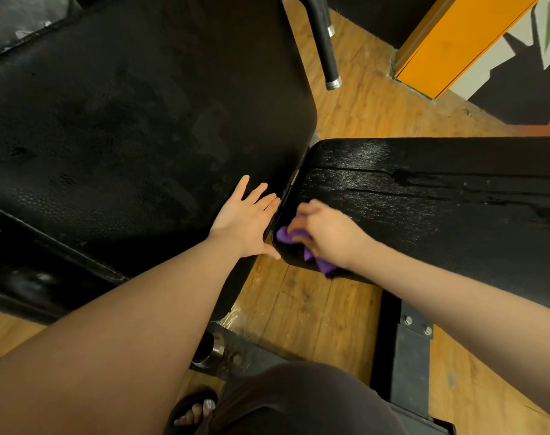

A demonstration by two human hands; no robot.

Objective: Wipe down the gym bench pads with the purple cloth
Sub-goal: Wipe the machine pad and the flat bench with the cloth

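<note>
Crumpled purple cloth [314, 252] on the near rounded corner of the long bench pad [440, 208], mostly hidden beneath the right hand [327, 233]. Right hand clenched around the cloth, knuckles up, fingers curled over the bunched fabric and pressing it onto the pad's black surface. One purple fold poking out on the side of the hand toward the wide pad, another trailing from under the wrist down over the long pad's near edge. Streaky wet sheen across the long pad's top, beyond the hand.

Left hand [245, 221] released and spread flat, palm down, fingers splayed, on the edge of the wide back pad [126, 127], just beside the long pad's corner. Left thumb touching, or nearly touching, the long pad's near corner; hard to tell which. Narrow gap between the two pads, left fingertips reaching its rim.

Wooden floor [314, 309] under the long pad's near edge, black metal frame [412, 346] with bolts closer to the camera. Foam-wrapped handle bar [324, 45] on the far side of the long pad, orange panel [456, 42] farther off. Dark-clothed knee and sandalled foot [195, 409] nearest the camera.
</note>
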